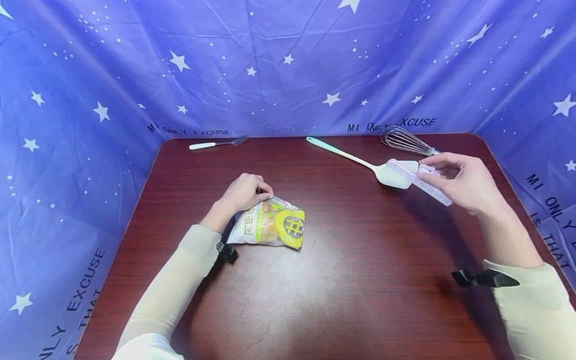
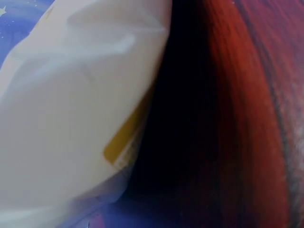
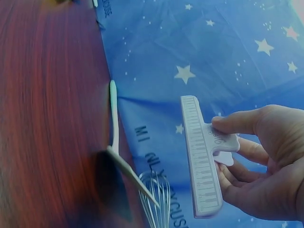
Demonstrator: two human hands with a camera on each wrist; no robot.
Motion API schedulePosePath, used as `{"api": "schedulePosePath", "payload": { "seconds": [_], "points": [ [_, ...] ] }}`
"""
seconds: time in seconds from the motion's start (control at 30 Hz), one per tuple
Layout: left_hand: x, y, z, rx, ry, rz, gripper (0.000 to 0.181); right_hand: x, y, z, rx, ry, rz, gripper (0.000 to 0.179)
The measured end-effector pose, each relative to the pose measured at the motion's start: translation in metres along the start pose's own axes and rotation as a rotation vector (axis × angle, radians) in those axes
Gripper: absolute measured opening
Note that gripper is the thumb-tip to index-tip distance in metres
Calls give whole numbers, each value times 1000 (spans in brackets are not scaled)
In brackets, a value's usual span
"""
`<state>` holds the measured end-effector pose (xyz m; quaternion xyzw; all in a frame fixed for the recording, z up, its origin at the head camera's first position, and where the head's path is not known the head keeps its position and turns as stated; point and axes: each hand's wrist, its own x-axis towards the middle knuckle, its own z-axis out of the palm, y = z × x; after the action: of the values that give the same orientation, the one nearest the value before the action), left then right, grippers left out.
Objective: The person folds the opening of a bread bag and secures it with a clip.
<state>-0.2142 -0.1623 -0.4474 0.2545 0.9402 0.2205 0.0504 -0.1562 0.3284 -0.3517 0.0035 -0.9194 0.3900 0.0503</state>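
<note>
My left hand (image 1: 245, 192) pinches the upper edge of a snack bag (image 1: 270, 225), white with a yellow-green print and a see-through window. The bag rests on the table, and in the left wrist view its pale plastic (image 2: 71, 109) fills the left side; that hand does not show there. To the right, my right hand (image 1: 468, 180) holds a pale lilac bag clip (image 1: 420, 182) by its grip tabs, above the table. Thumb and fingers press the tabs in the right wrist view, where the clip's long bar (image 3: 200, 161) carries a piano-key pattern.
Behind the clip lies a spatula (image 1: 344, 152) with a mint handle and white head. A wire whisk (image 1: 407, 141) lies at the back right. A white-handled fork-like utensil (image 1: 216, 144) lies along the back left edge. Starry blue cloth (image 1: 288, 85) hangs around the brown table (image 1: 337, 280).
</note>
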Motion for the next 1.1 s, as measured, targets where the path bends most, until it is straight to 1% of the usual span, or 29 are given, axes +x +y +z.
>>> {"api": "schedulePosePath", "payload": {
  "seconds": [0.23, 0.4, 0.5, 0.6, 0.67, 0.77, 0.87, 1.0, 1.1],
  "points": [
    [1, 0, 1, 5, -2, -1, 8, 6, -14, 19, 76, -58, -25, 38],
    [0, 1, 0, 12, 2, 5, 7, 9, -25, 37, 149, -77, -20, 36],
    [0, 2, 0, 10, 3, 12, 7, 11, -30, 48, 167, -77, -58, 32],
    [0, 2, -1, 7, 4, 16, 7, 13, -35, 60, 190, -100, -95, 32],
    [0, 2, -1, 6, 3, 16, 7, 14, -38, 67, 218, -129, -87, 35],
    [0, 2, 0, 12, 0, 14, 7, 16, -42, 78, 244, -162, -46, 39],
    [-1, 2, -1, 16, -5, 7, 8, 16, -46, 88, 236, -183, -33, 36],
    [-1, 4, -2, 28, -13, 7, 8, 17, -49, 101, 198, -214, -68, 28],
    [-1, 5, -3, 41, -16, 16, 8, 16, -51, 111, 204, -262, -87, 24]
  ]
}}
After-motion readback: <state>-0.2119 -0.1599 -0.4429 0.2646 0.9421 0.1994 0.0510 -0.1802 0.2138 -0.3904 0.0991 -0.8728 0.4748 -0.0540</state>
